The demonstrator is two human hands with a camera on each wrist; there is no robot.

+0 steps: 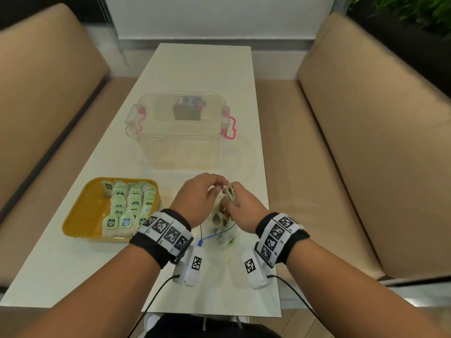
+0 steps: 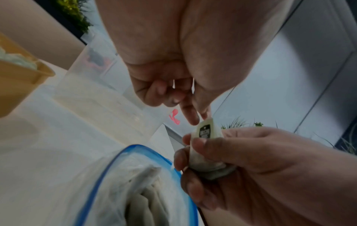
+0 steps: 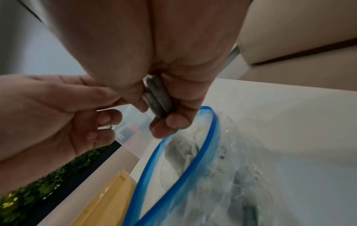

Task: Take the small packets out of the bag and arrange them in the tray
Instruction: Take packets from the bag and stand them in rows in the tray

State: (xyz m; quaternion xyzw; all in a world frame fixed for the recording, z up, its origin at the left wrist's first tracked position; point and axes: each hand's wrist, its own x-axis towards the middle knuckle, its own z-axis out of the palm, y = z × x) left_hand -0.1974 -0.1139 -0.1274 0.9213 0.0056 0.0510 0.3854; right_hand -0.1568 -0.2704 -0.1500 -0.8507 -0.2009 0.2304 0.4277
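Observation:
A clear zip bag with a blue seal lies open on the white table between my wrists, with more packets inside. My right hand holds a small bunch of green-and-white packets upright above the bag's mouth. My left hand pinches the top edge of the front packet with thumb and forefinger, its other fingers curled. The yellow tray stands to the left with several packets in rows on its right side.
A clear lidded storage box with pink latches stands further back on the table. Tan padded benches run along both sides. The tray's left part shows bare yellow floor. Cables trail from both wrist cameras toward me.

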